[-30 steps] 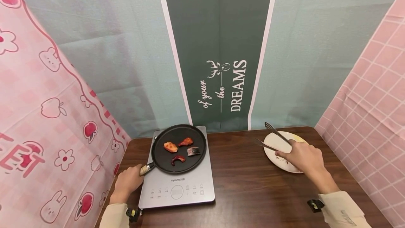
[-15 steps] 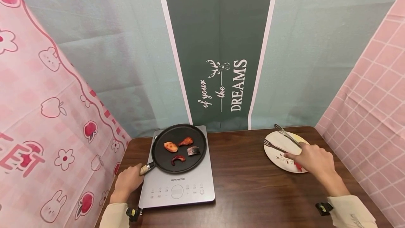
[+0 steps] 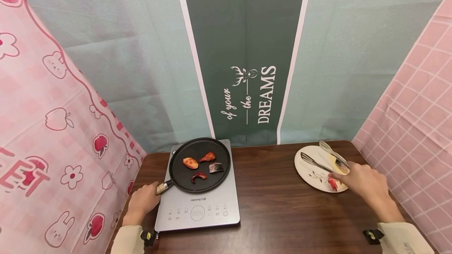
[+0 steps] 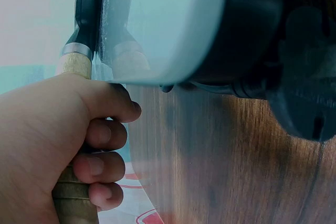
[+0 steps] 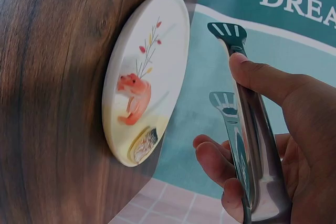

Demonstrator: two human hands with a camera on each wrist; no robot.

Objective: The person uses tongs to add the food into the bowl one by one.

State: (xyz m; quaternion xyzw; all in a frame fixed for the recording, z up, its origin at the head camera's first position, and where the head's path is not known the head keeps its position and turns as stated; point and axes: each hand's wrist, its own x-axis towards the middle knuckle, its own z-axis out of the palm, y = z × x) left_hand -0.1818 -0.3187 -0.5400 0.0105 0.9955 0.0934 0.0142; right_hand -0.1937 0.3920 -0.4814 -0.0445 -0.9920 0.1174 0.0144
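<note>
My left hand (image 3: 143, 201) grips the wooden handle (image 4: 73, 192) of a black frying pan (image 3: 185, 179). In the pan lie a chicken drumstick (image 3: 207, 157), an orange-yellow browned piece (image 3: 190, 163), a fish chunk (image 3: 216, 167) and a dark red tentacle (image 3: 199, 177). My right hand (image 3: 367, 181) holds metal tongs (image 5: 257, 145) above a white plate (image 3: 305, 173), their slotted tips spread apart with nothing between them. On the plate are a red-orange shrimp (image 5: 137, 98) and a dark-shelled piece (image 5: 145, 144), possibly an oyster. The right palm is partly hidden.
Under the pan is a silver induction cooker (image 3: 176, 220), its touch panel facing me. Both cooker and plate stand on a brown wooden table (image 3: 268, 207). A green curtain (image 3: 243, 30) hangs behind, with pink cloths (image 3: 409, 101) at both sides.
My right hand and the tongs have moved right over the plate, uncovering the shrimp and then the dark-shelled piece. The left hand and pan have stayed in place.
</note>
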